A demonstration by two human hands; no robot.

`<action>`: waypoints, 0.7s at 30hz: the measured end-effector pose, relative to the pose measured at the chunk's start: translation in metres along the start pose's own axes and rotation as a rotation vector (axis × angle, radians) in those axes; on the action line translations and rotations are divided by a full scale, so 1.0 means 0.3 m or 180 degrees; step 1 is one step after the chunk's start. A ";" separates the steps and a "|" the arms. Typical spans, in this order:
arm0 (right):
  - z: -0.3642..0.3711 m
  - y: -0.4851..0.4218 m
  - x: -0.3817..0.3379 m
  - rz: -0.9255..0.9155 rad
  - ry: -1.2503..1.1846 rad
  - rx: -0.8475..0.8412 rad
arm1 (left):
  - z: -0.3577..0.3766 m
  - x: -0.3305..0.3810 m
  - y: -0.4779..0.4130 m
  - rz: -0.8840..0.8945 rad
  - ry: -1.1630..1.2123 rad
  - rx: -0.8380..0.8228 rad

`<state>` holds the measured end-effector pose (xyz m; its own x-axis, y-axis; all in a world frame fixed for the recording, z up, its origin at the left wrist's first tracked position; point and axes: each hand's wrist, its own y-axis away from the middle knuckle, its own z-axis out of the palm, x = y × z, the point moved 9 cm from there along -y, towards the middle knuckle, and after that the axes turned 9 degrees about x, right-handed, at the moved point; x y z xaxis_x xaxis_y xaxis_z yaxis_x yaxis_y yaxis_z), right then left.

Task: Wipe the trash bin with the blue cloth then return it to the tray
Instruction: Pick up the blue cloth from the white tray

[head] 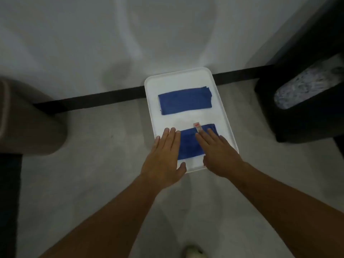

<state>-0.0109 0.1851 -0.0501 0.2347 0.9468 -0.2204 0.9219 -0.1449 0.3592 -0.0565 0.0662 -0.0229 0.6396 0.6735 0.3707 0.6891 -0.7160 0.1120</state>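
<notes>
A white tray (221, 101) lies on the grey floor against the wall. Two folded blue cloths rest in it: a far cloth (185, 100) and a near cloth (189, 144) with a small white tag at its top edge. My left hand (165, 155) lies flat, fingers spread, over the near cloth's left end and the tray's left rim. My right hand (217, 151) lies flat on the same cloth's right part. Neither hand grips anything. A brown trash bin (28, 118) stands at the left edge.
A black bin (305, 101) with a light speckled liner stands at the right against a dark panel. A black baseboard strip (89, 101) runs along the white wall. A shoe tip (193, 252) shows at the bottom.
</notes>
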 end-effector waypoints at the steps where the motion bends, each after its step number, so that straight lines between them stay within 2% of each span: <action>1: 0.026 -0.026 0.008 -0.0023 0.0114 -0.0004 | 0.038 -0.008 -0.019 0.0058 -0.0067 -0.0040; 7: 0.167 -0.116 0.056 -0.0154 0.0145 0.0028 | 0.263 -0.057 -0.066 0.0206 -0.0213 -0.0418; 11: 0.169 -0.131 0.077 -0.0308 0.0260 0.0445 | 0.275 -0.067 -0.103 0.0381 -0.0448 0.0007; 14: 0.146 -0.142 0.078 -0.0367 0.0045 0.0614 | 0.267 -0.074 -0.142 0.0525 -0.0519 0.0015; 16: 0.101 -0.167 0.078 -0.0287 -0.0473 0.0810 | 0.237 -0.081 -0.180 0.0547 -0.0190 -0.0014; 18: 0.031 -0.196 0.100 0.0041 -0.1167 0.1024 | 0.165 -0.108 -0.234 0.0293 0.0552 0.0017; 21: -0.057 -0.224 0.105 0.0398 -0.1681 0.0908 | 0.048 -0.149 -0.321 -0.0117 0.1481 -0.0044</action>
<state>-0.0707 0.2295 -0.0655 0.4000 0.6579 -0.6380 0.9066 -0.3860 0.1705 -0.1465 0.1078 -0.0634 0.3918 0.5467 0.7400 0.7018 -0.6977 0.1439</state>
